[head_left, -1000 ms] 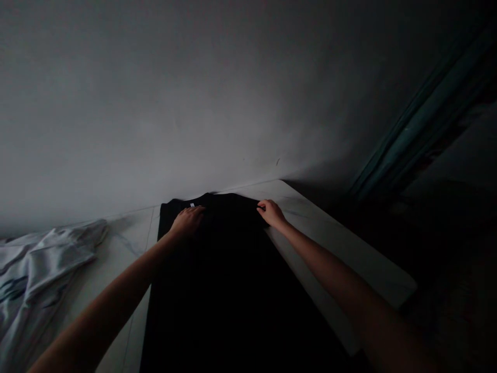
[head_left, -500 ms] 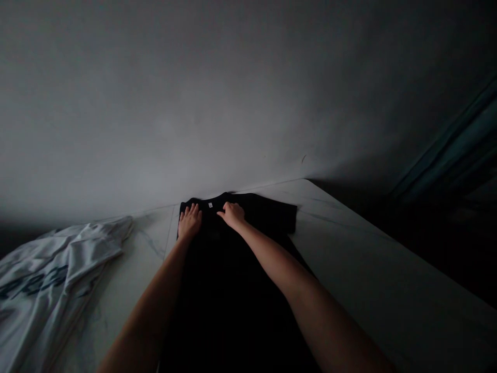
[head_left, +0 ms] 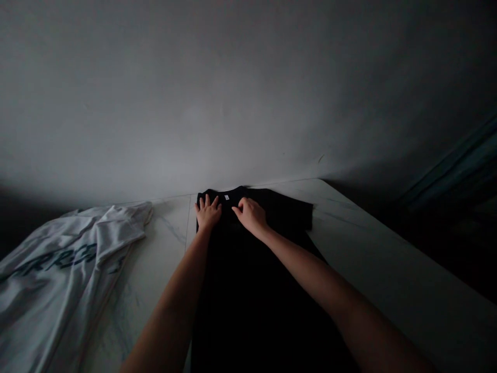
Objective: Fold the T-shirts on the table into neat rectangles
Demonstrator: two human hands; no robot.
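Note:
A black short-sleeved shirt (head_left: pixel 256 290) lies spread on the marble-patterned table (head_left: pixel 357 243), its collar toward the wall. Inside the collar shows a small white label (head_left: pixel 227 197). My left hand (head_left: pixel 208 211) rests flat near the shirt's left shoulder, fingers spread. Just right of the label, my right hand (head_left: pixel 250 213) is on the shirt with its fingers curled in; whether cloth is pinched in them is too dark to tell. One sleeve (head_left: pixel 298 213) points out to the right. No sleeve is seen sticking out at the left.
A crumpled light grey garment (head_left: pixel 77 269) with dark lettering lies on the left of the table. Behind the table rises a grey wall (head_left: pixel 217 103). The table's right edge slants down to the right, with a dark area and a bluish shape beyond.
The camera view has shifted, so the whole scene sits further right. My left hand's fingers have spread wider on the shirt. My right hand's fingers look more curled.

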